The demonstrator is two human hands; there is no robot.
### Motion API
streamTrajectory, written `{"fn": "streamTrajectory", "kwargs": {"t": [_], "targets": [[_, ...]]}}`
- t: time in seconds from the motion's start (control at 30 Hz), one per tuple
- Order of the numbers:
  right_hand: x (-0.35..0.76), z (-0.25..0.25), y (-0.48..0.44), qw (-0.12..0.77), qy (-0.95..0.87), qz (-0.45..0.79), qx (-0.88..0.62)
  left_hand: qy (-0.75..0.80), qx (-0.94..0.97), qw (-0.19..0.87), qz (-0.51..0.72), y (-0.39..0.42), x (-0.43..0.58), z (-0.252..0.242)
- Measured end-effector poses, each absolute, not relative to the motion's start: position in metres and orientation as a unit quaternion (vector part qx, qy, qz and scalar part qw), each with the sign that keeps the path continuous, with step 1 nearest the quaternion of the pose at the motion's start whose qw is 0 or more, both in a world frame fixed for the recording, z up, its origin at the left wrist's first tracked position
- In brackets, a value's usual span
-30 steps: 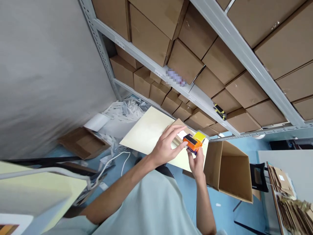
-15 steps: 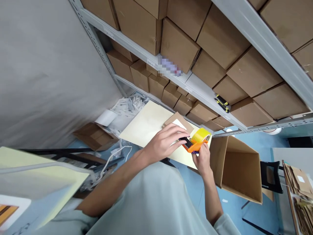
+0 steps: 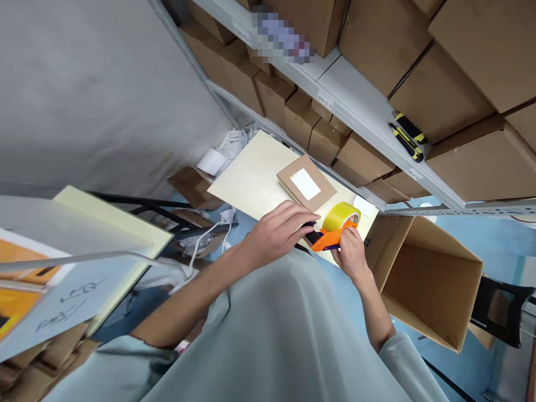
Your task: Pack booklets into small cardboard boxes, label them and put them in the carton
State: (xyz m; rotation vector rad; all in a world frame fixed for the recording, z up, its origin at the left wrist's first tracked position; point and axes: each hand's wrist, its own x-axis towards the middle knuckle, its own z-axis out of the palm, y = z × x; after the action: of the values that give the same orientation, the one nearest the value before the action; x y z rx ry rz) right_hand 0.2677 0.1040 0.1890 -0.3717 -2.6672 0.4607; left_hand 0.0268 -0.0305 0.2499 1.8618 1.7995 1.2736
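Observation:
An orange tape dispenser (image 3: 327, 240) carrying a roll of yellow tape (image 3: 338, 215) is held in front of my body. My right hand (image 3: 352, 250) is wrapped round its right end, close below the roll. At the dispenser's dark left end, the bent fingers and thumb of my left hand (image 3: 282, 234) close on it; just what the fingertips pinch is hard to make out. Beyond my hands, a flat brown cardboard box (image 3: 322, 195) with a white label (image 3: 305, 184) lies on the pale yellow tabletop (image 3: 247, 173), touched by neither hand.
A large open carton (image 3: 431, 285) stands to the right of the table, beside a black chair (image 3: 502, 310). Shelving (image 3: 355, 134) packed with brown boxes runs along the back; two box cutters (image 3: 406, 137) lie on it. A white cable (image 3: 205, 243) hangs at the left.
My view has shifted, bringing the labelled box and the tabletop more fully into sight. Both hands stay on the tape dispenser, with the left hand's fingers still at its dark end.

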Motion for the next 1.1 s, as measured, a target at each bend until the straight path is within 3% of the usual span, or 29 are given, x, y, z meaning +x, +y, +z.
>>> {"fn": "streamTrajectory", "kwargs": {"t": [0.43,0.7,1.1], "targets": [[0.279,0.161,0.13,0.144,-0.957,0.232,-0.095,0.653,0.583,0.209,0.437,-0.025,0.044,0.217],[0.277,0.121,0.122,0.023,-0.957,0.271,-0.098,0.705,0.467,0.242,0.475,-0.053,0.061,0.136],[0.298,0.086,0.11,-0.147,-0.956,0.227,-0.116,0.669,0.391,0.334,0.537,-0.075,0.09,0.027]]}}
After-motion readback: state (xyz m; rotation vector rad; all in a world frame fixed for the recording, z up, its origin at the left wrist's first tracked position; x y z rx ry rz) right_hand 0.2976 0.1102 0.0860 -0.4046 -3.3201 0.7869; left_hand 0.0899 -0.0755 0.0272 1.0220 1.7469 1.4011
